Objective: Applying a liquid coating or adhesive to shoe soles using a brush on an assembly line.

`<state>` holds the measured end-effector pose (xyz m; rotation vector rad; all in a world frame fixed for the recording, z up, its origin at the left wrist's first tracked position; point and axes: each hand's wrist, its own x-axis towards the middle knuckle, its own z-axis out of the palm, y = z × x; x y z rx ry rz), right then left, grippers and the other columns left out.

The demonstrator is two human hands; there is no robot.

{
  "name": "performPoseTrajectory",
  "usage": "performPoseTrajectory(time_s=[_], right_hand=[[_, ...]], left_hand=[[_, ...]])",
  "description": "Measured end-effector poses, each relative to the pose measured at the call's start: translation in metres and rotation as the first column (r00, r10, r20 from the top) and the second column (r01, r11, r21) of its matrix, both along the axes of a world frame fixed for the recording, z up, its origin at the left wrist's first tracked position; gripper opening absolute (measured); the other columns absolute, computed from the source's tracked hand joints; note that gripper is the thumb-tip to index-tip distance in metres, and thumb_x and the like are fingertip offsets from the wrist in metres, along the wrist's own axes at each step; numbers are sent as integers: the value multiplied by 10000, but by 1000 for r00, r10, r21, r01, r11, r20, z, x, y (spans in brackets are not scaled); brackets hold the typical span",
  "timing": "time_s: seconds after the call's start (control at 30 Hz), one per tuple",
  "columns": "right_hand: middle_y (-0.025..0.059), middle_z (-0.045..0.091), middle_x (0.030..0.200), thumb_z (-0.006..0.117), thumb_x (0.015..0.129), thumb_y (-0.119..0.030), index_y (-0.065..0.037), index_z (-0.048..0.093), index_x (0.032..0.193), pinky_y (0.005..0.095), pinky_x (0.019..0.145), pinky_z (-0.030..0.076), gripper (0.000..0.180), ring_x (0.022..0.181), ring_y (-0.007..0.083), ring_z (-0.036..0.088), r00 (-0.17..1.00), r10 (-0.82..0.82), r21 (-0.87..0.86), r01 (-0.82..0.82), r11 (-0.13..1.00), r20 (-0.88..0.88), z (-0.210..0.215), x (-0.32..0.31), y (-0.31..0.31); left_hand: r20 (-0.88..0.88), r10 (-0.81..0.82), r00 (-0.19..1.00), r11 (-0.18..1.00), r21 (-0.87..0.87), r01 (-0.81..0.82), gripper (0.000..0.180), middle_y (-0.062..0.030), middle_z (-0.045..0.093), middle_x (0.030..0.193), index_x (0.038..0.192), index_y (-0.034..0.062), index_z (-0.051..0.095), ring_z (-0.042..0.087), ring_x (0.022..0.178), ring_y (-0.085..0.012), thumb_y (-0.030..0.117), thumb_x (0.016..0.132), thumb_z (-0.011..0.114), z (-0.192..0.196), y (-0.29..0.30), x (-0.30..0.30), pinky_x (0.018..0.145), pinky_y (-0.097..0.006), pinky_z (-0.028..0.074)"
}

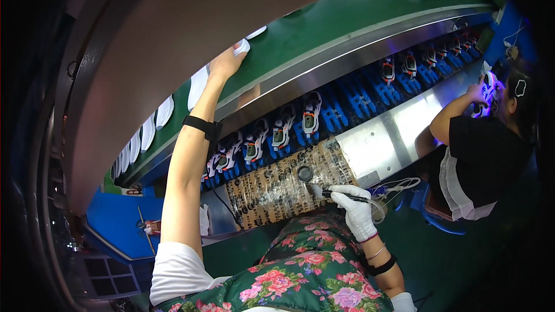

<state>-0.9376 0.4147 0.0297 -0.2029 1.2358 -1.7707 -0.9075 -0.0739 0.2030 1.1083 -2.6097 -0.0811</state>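
My left hand (226, 63), bare, stretches out over the green conveyor belt (324, 29). Its fingers are closed on the end of a white shoe sole (241, 48). In a white knit glove, my right hand (354, 208) grips the dark handle of a brush (341, 194), with a cord or tube beside it. The brush's pale tip (317, 191) is low over the bench pad (263, 193), which is covered in printed brown tape. A small round dark pot (304, 173) is on the pad, just beyond the tip.
More white soles (148, 133) lie along the belt's left part. Below it, a row of blue holders (334, 117) carries several white-and-orange shoe uppers (311, 117). To the right, a bare metal bench top (376, 141) leads to a seated person (488, 150) handling a shoe under violet light.
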Motion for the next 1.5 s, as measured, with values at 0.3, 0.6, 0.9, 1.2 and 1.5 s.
performPoseTrajectory(time_s=[0.3, 0.6, 0.9, 1.2, 1.5], right_hand=[[50, 739, 846, 767, 823, 0, 15, 766, 993, 216, 632, 494, 171, 696, 88, 641, 999, -41, 22, 41, 999, 20, 3, -9, 9], [38, 738, 840, 761, 825, 14, 0, 774, 990, 217, 618, 481, 166, 671, 79, 617, 996, -87, 63, 87, 994, 7, 0, -28, 16], [42, 741, 854, 765, 812, 19, -2, 775, 981, 218, 630, 499, 171, 709, 85, 645, 998, -68, 49, 69, 996, -18, 3, -27, 14], [61, 754, 921, 772, 831, 0, 16, 767, 1006, 227, 721, 532, 176, 788, 101, 672, 985, -168, 107, 164, 981, 29, -9, -51, 27], [58, 754, 919, 768, 840, -5, 13, 768, 1008, 216, 696, 524, 169, 772, 92, 663, 988, -152, 118, 153, 981, -12, -12, -51, 27]], left_hand=[[242, 79, 967, 993, -109, -53, 463, -163, 605, 1353, 1171, 155, 702, 492, 1248, -386, 438, 809, 765, 35, 10, -71, 979, -489, 438], [224, -20, 974, 968, -240, 75, 320, -185, 719, 1067, 1007, 100, 718, 674, 1014, -380, 228, 728, 813, 34, 5, -87, 879, -450, 528], [367, 251, 896, 967, -146, -211, 608, -279, 605, 1331, 1419, 15, 497, 574, 1261, -412, 128, 833, 611, 38, -170, -76, 1049, -441, 459], [203, -156, 967, 980, 155, 125, 1002, -302, 603, 1317, 1547, 10, 297, 589, 1242, -393, 274, 713, 787, 1, -73, -179, 1046, -406, 452], [0, -49, 999, 930, 365, 46, 843, -278, 590, 1347, 1425, -50, 440, 542, 1301, -391, 540, 874, 680, -35, -116, -196, 1093, -413, 399]])
